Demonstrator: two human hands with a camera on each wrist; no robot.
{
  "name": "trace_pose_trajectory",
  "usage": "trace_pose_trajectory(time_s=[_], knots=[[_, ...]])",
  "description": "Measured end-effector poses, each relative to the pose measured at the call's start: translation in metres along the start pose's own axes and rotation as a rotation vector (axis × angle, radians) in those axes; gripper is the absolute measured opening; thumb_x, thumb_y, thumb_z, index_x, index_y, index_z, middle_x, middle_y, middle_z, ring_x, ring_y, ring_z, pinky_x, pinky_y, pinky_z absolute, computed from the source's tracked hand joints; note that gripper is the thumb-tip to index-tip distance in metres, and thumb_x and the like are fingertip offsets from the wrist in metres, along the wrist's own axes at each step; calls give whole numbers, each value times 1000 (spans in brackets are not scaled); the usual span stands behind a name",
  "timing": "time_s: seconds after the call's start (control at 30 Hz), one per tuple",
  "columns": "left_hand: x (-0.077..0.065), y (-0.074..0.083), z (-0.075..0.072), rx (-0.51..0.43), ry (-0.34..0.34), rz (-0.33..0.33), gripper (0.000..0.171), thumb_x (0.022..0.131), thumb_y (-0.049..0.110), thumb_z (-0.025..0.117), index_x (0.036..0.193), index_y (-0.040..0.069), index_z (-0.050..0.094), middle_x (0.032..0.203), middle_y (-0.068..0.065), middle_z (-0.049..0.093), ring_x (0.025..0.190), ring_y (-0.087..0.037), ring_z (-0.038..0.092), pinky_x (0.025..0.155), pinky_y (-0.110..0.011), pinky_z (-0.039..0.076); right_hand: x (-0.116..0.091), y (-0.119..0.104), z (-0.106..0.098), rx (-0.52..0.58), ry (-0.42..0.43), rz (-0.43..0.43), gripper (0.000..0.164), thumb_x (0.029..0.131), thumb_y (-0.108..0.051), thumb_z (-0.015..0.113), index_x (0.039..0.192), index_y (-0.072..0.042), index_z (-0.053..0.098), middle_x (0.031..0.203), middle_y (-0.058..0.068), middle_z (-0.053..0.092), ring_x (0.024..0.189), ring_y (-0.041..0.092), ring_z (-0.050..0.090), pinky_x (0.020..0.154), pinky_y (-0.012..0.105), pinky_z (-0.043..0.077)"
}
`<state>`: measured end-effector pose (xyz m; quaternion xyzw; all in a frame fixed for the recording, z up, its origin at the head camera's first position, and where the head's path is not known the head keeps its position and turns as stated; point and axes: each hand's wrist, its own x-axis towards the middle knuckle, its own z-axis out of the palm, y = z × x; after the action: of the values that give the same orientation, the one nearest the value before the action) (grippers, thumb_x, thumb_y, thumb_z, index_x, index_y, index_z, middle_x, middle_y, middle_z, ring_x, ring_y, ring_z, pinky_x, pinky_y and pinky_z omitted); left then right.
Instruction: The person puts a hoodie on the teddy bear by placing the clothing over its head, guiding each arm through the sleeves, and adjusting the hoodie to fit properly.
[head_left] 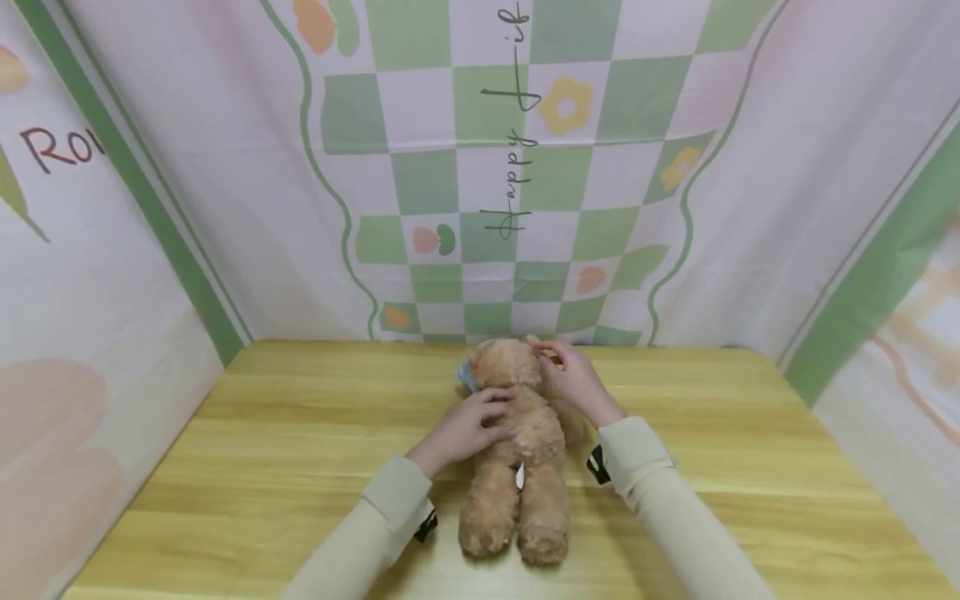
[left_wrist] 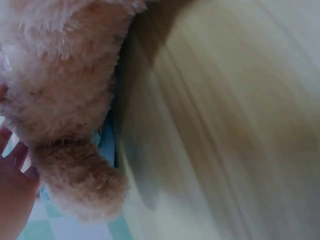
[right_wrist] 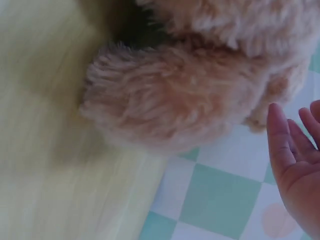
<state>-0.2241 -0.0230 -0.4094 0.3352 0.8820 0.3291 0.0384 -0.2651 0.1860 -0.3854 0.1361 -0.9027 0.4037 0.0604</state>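
A light-brown plush teddy bear (head_left: 525, 429) lies lengthwise on the table, its head toward the back curtain and no face showing. The fingers of my left hand (head_left: 468, 427) rest spread on the bear's body. Beside the bear's head, at its right edge, my right hand (head_left: 573, 379) has loosely bent fingers close to the ear. In the right wrist view those fingers (right_wrist: 281, 137) look fairly straight. Something light blue (head_left: 467, 375) pokes out at the head's left side, and most of it is hidden. A small white tag (head_left: 520, 476) shows between the legs.
The wood-grain table (head_left: 300, 417) reaches back to a hanging curtain (head_left: 420, 179) with green and white checks. More printed cloth (head_left: 82, 292) closes off the left side, and another panel (head_left: 900, 350) stands at the right.
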Motion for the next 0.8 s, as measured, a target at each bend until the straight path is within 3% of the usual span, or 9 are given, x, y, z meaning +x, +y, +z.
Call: trace_pose_trajectory(time_s=[0.17, 0.27, 0.37, 0.43, 0.57, 0.63, 0.7, 0.8], knots=[[-3, -3, -2, 3, -31, 34, 21, 94, 26, 60, 82, 8, 62, 142, -7, 51, 128, -27, 51, 100, -39, 47, 9, 3, 12, -41, 28, -116, 39, 101, -25, 47, 129, 0, 56, 124, 22, 60, 111, 38, 57, 93, 48, 48], [-2, -1, -4, -31, -59, -38, 30, 97, 35, 54, 92, 9, 69, 143, -5, 49, 131, -26, 49, 103, -40, 45, 11, 0, 18, -110, 66, -146, 34, 100, -24, 50, 118, 2, 63, 113, 21, 63, 106, 37, 58, 91, 48, 48], [0, 4, -4, -25, -36, -144, 45, 99, 46, 45, 107, 10, 73, 139, -3, 54, 129, -25, 52, 103, -41, 45, 10, -7, 20, -160, 102, -118, 22, 96, -14, 55, 104, 2, 67, 103, 19, 65, 100, 36, 60, 89, 49, 48], [3, 8, -1, 31, 22, -170, 47, 100, 46, 42, 107, 12, 73, 124, -3, 64, 113, -23, 62, 94, -39, 50, 11, -9, 22, -183, 118, -97, 17, 94, -12, 58, 99, 1, 69, 101, 19, 63, 97, 35, 60, 88, 48, 48], [8, 13, 9, 293, 225, -98, 34, 98, 37, 49, 94, 15, 74, 95, -1, 71, 84, -20, 68, 77, -34, 55, 11, -8, 22, -154, 101, -103, 13, 93, -10, 59, 91, -1, 68, 112, 24, 57, 111, 41, 53, 95, 52, 44], [9, 14, 14, 424, 308, -71, 28, 98, 35, 52, 94, 16, 71, 90, 0, 70, 79, -19, 67, 74, -33, 54, 12, -6, 22, -114, 67, -119, 12, 94, -8, 57, 90, -1, 64, 115, 27, 54, 114, 43, 50, 96, 54, 42], [10, 15, 17, 503, 358, -67, 25, 97, 35, 53, 99, 15, 68, 92, 0, 69, 79, -19, 66, 74, -34, 54, 12, -4, 23, -67, 15, -122, 11, 96, -8, 53, 90, -1, 60, 109, 24, 56, 106, 40, 53, 92, 50, 44], [11, 13, 20, 539, 411, -60, 23, 94, 36, 57, 103, 15, 62, 92, -1, 65, 78, -17, 64, 72, -33, 53, 13, 0, 23, -13, -54, -119, 10, 98, -7, 48, 91, -3, 55, 95, 16, 57, 85, 28, 52, 79, 40, 43]])
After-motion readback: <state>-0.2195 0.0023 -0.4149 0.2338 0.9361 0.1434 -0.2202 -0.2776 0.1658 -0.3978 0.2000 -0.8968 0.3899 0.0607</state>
